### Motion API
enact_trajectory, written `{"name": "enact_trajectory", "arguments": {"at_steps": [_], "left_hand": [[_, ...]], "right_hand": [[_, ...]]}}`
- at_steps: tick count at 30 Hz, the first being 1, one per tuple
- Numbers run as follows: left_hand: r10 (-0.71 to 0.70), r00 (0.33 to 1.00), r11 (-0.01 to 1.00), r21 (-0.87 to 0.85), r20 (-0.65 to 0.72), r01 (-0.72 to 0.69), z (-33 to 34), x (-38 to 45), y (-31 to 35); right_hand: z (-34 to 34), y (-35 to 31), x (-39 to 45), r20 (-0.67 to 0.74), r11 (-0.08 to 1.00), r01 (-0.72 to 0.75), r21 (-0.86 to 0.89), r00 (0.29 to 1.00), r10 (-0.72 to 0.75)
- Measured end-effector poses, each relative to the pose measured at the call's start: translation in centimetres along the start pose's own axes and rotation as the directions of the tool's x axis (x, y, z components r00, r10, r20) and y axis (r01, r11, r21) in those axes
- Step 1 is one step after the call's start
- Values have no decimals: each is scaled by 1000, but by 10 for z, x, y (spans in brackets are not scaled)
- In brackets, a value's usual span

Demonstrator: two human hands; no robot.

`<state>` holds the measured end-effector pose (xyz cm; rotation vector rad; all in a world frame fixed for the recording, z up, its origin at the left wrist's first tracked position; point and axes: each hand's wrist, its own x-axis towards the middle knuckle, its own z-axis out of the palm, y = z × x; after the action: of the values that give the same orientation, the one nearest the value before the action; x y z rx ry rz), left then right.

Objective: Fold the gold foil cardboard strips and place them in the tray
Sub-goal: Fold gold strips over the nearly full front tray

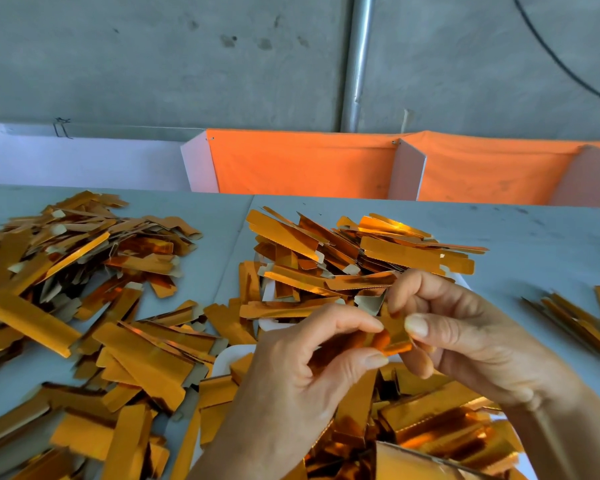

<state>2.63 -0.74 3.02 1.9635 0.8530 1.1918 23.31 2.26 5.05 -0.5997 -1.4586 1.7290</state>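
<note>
Both my hands hold one gold foil cardboard strip (387,339) in front of me, above the heaped strips. My left hand (291,382) pinches its left part between thumb and forefinger. My right hand (465,337) pinches its right end, where the strip bends. A white tray (231,358) shows only as a rim under the hands, mostly buried by gold strips. A second white rim (269,323) shows just behind it, under a pile of strips (361,258).
A big loose heap of gold strips (84,289) covers the grey table (534,244) on the left. A smaller bundle (582,317) lies at the right edge. Orange cloth bins (302,164) and a white bin (84,161) stand behind the table, against a concrete wall.
</note>
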Motion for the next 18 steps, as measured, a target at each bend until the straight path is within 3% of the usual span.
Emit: {"name": "enact_trajectory", "arguments": {"at_steps": [6,9,12,18], "left_hand": [[13,1000,1000,25,-19,-13,4,1,0],[47,998,983,180,-50,-37,7,2,-2],[132,988,930,357,-86,-93,10,2,-3],[335,940,821,507,-60,-261,17,9,-4]], "right_hand": [[3,-1,-2,-2,998,-61,25,998,61],[4,-2,-2,31,987,-155,45,988,154],[3,-5,-5,1,977,-215,4,977,215],[-2,-7,-7,31,969,-235,72,972,234]]}}
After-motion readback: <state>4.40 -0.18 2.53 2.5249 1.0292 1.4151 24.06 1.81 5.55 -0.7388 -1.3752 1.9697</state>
